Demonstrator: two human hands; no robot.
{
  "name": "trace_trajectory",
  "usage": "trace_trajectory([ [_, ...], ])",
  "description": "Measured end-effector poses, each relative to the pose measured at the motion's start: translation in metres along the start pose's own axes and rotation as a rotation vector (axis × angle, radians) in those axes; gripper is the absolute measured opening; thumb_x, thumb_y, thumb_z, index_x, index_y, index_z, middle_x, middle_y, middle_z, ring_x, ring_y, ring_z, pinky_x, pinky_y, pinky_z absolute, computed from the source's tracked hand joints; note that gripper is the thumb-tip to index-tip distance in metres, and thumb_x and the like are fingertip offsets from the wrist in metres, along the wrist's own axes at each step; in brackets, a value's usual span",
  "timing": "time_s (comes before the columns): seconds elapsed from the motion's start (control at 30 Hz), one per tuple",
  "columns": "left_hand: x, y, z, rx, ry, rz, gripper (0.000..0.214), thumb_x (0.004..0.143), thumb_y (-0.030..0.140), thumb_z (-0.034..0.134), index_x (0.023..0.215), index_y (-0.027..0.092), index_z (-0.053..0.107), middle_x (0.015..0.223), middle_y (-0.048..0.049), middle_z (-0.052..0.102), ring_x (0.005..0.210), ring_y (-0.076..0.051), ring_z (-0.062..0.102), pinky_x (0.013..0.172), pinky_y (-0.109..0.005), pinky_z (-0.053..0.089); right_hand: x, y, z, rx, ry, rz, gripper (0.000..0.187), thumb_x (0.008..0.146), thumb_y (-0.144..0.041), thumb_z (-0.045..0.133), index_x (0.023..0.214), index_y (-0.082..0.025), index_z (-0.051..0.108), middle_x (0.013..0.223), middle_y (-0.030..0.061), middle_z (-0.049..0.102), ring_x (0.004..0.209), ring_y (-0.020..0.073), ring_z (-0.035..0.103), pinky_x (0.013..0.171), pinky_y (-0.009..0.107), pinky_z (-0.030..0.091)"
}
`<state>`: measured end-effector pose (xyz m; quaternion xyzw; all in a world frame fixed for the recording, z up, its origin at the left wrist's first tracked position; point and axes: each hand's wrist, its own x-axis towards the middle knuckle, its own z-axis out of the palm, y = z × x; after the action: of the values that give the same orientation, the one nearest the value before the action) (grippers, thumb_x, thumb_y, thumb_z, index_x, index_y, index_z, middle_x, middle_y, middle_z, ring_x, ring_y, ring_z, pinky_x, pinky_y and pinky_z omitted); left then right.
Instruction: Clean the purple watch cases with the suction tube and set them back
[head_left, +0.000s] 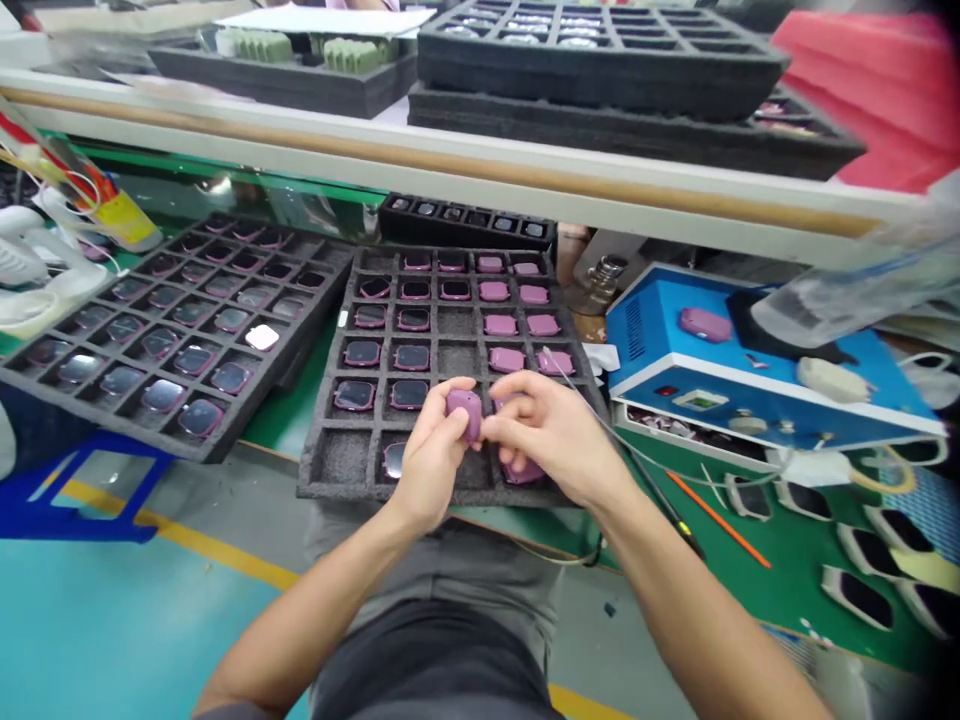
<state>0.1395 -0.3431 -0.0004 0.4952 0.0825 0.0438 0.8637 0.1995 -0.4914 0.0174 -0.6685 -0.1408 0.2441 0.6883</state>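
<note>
Above the middle foam tray (315,470), my left hand (431,460) grips a small purple watch case (466,408) between thumb and fingers. Beside it, my right hand (559,435) has its thumb and fingertips pinched together at the case's right edge. Whatever those fingertips hold, if anything, is too small to make out. A thin pale stick or wire (559,365) with a whitish tip shows just behind the right hand. Dark-screened watches (354,395) fill pockets on the tray's left side, and purple cases (507,360) lie in the right-hand columns.
A second foam tray (225,440) of watches stands at left. On the right, a blue machine (660,370) carries another purple case (705,324). An orange stick (720,520) and several pale-framed watch parts (857,597) lie on the green mat. A shelf (300,140) with foam trays crosses above.
</note>
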Motion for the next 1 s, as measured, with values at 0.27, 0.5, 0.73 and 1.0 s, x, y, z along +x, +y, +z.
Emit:
trace_trajectory([
  [0.27,-0.002,0.000,0.003,0.042,0.002,0.010,0.041,0.081,0.034,0.072,0.112,0.021,0.048,0.071,0.0061,0.039,0.061,-0.004,0.038,0.059,-0.018,0.033,-0.101,0.072,-0.059,0.554,1.042,-0.176,0.037,0.077,-0.041,0.081,0.076,-0.019,0.051,0.062,-0.0048,0.038,0.045,0.0062,0.035,0.035,0.015,0.032],
  [0.5,-0.003,0.022,-0.003,0.248,0.016,0.100,0.045,0.088,0.037,0.068,0.127,0.026,0.048,0.088,0.0020,0.049,0.073,-0.005,0.048,0.066,-0.017,0.043,-0.068,0.043,-0.066,0.681,0.654,-0.299,0.028,0.075,-0.037,0.084,0.084,-0.019,0.064,0.071,-0.0032,0.036,0.052,0.0054,0.036,0.040,0.013,0.034],
  [0.73,0.040,0.043,0.016,0.411,-0.147,0.039,0.048,0.087,0.018,0.055,0.134,0.018,0.056,0.108,-0.0067,0.065,0.085,-0.011,0.066,0.076,-0.023,0.056,0.001,0.017,-0.059,0.248,0.478,-0.550,0.020,0.083,-0.033,0.080,0.098,-0.022,0.071,0.075,0.0006,0.060,0.061,0.0114,0.056,0.048,0.021,0.046],
  [1.0,0.075,0.018,0.019,0.330,-0.145,-0.064,0.051,0.079,0.021,0.076,0.128,0.013,0.064,0.112,-0.0113,0.074,0.094,-0.011,0.069,0.083,-0.020,0.055,0.029,0.030,-0.051,0.038,0.448,-0.661,0.019,0.099,-0.037,0.064,0.098,-0.018,0.068,0.114,0.0085,0.070,0.095,0.0192,0.072,0.076,0.031,0.064],
])
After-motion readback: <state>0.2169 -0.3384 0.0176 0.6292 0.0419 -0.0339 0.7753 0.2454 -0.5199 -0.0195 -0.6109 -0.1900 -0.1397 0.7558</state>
